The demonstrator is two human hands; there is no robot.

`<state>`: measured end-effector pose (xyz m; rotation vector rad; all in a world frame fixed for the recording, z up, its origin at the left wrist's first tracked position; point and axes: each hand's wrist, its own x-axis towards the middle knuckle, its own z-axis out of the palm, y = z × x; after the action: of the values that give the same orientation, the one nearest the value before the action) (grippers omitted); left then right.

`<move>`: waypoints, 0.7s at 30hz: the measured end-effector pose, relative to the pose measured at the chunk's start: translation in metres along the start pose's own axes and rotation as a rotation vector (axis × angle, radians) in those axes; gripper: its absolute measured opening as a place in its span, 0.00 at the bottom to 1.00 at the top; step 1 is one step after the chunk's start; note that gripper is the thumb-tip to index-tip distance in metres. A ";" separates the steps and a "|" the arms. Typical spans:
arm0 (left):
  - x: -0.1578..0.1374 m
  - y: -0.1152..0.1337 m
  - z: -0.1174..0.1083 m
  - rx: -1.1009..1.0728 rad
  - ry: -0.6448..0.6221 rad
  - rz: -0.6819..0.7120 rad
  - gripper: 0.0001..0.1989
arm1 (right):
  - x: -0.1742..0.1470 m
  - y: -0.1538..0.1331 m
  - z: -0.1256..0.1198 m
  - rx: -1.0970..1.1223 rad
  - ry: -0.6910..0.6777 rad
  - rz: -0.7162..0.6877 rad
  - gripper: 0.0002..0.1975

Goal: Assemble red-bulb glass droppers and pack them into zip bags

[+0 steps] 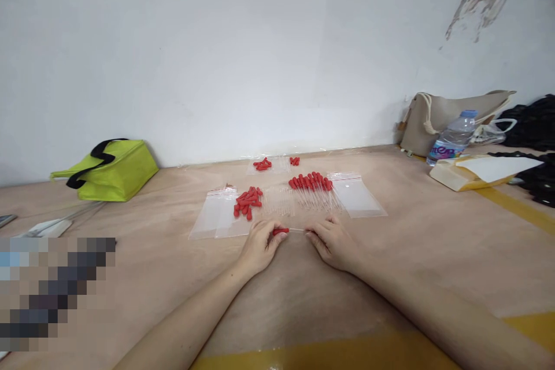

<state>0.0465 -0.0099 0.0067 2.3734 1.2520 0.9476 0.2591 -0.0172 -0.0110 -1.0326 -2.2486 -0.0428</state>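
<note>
My left hand point(262, 243) pinches a red rubber dropper bulb point(281, 231) between thumb and fingers. From the bulb's right end a thin clear dropper tube point(297, 229) runs across to my right hand point(327, 241), whose closed fingertips grip its other end. Just beyond my left hand lies a pile of loose red bulbs point(248, 202) on a clear plastic bag. Beside it are several bare clear tubes point(277, 201) in a row. Farther right, droppers with red bulbs point(311, 181) lie side by side, bulbs pointing away from me.
Zip bags point(358, 195) lie flat at the right, with another bag point(212, 214) at the left. More red bulbs point(262, 165) sit near the wall. A lime cooler bag point(119, 170) stands left; a water bottle point(453, 139), an open paper packet point(455, 173) and a beige bag point(451, 110) stand right.
</note>
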 end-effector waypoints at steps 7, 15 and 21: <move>-0.001 0.001 0.000 -0.034 -0.007 0.031 0.07 | 0.002 0.002 0.001 0.059 -0.034 0.002 0.11; -0.001 0.002 0.000 -0.012 -0.115 0.089 0.10 | 0.009 0.008 -0.001 0.045 -0.112 -0.026 0.13; 0.000 0.002 0.000 0.006 -0.096 0.129 0.09 | 0.005 0.003 0.001 -0.096 -0.080 -0.050 0.11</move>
<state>0.0476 -0.0111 0.0072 2.4977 1.0792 0.8564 0.2578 -0.0115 -0.0099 -1.0448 -2.3644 -0.1344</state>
